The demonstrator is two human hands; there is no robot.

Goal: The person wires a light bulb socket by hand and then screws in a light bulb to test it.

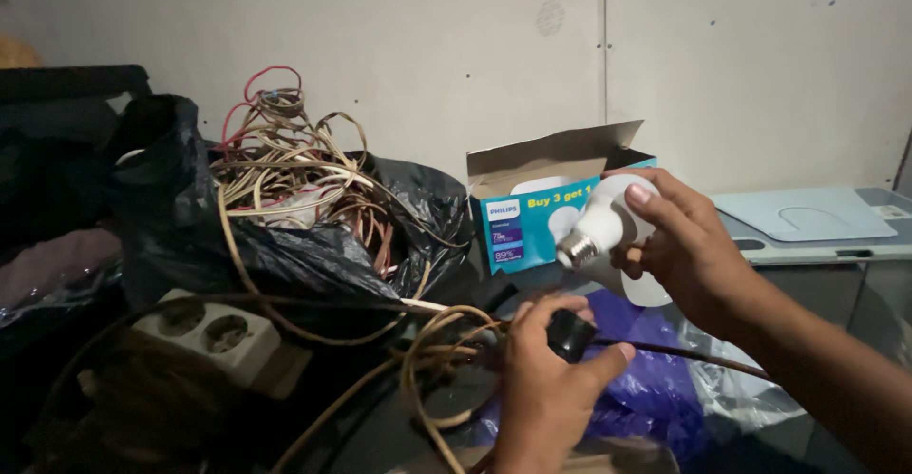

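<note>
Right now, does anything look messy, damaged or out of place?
Yes: a tangle of wires spills from a black plastic bag, and a double socket lies loose among cables. No visible damage.

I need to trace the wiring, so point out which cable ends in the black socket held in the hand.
It is the dark cable running right from the black lamp socket in the left hand, unlike the tan wires heaped in the black bag.

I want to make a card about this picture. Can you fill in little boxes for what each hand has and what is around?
Right hand: holds a white light bulb
Left hand: holds a black lamp socket on a cable
Behind: open teal bulb box
Left side: black bag of tangled wires, white double outlet
Underneath: purple plastic bag
</note>
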